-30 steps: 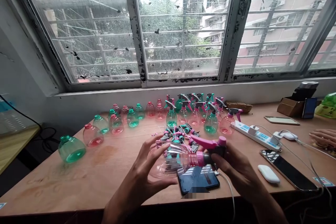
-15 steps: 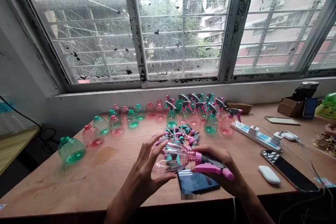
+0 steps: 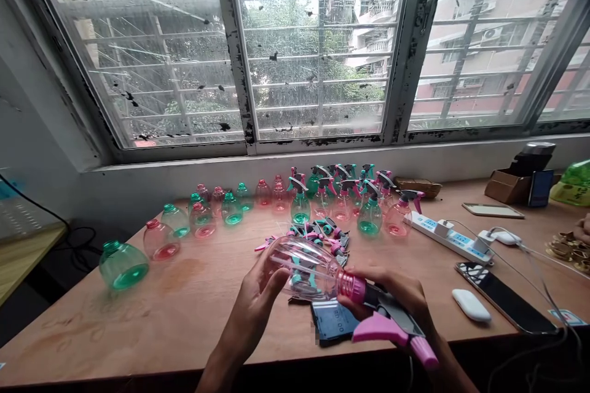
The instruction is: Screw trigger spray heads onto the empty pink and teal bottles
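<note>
A clear pink spray bottle [image 3: 306, 267] lies sideways between my hands above the table's front. My left hand [image 3: 260, 291] wraps round its base end, thumb along the near side. My right hand [image 3: 391, 288] is closed at the neck, around the pink collar of the trigger sprayer head [image 3: 391, 322]. The head sits at the bottle's mouth, its pink trigger hanging toward me. Behind the bottle, and partly hidden by it, is a pile of loose sprayer heads [image 3: 338, 239] in pink, green and black. A phone [image 3: 332, 322] lies beneath the bottle, partly covered.
Several open bottles [image 3: 124, 267] in green and pink stand on the left. At the back, several bottles with sprayers [image 3: 369, 215] stand grouped. To the right are a power strip [image 3: 449, 239], a white case [image 3: 471, 305] and a black phone [image 3: 507, 298]. Another person's hand shows at the right edge.
My left hand has closed from spread fingers round the bottle's base. The bottle has tilted, its sprayer end lower and further right, and the trigger has turned toward me.
</note>
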A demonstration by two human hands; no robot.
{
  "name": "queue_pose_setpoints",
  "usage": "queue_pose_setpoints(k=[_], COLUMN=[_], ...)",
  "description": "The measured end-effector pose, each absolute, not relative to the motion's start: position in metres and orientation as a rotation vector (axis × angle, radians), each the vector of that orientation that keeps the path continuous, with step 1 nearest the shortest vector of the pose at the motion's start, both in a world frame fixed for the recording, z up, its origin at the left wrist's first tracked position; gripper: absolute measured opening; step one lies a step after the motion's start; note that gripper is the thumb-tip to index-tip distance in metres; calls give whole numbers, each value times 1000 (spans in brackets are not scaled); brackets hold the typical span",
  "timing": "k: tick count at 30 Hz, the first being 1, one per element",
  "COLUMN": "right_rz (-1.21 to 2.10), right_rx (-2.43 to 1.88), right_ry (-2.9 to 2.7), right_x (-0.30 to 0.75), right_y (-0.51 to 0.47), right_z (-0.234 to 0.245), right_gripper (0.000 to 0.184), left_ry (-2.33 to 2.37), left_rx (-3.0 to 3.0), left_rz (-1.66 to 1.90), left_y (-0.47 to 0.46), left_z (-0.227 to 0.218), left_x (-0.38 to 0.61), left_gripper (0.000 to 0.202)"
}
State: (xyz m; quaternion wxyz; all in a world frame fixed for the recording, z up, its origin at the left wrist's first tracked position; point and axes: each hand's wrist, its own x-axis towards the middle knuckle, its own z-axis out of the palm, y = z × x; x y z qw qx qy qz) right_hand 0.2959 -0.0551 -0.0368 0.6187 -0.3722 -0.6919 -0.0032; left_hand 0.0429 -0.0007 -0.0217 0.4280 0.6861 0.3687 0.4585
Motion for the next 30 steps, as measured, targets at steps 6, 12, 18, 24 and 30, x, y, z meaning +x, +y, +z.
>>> queue_pose_setpoints(k=[6,12,18,24,30], right_rz=[219,305,378,680,400], right_rx=[-916,-890,-862,-804,-874], right_ry=[-1518,-1481,-1393,-1248,-1464], right_x=[296,294,292,290,297], right_y=[-45,-46,-47,-48,-55], right_z=[-42,-42,-43,-43,-46], right_gripper=[22,26,27,24,32], left_ry=[1006,772,661,610,736], left_rx=[1837,1903,1916,2141,1843], left_rz=[1349,1441,1704,1793,1710], left_y=[3,-1,-3,-2,-4], left_z=[-19,-23,-25,-25,-28], left_x=[31,27,45,40,37], left_gripper=[73,70,61,67,49])
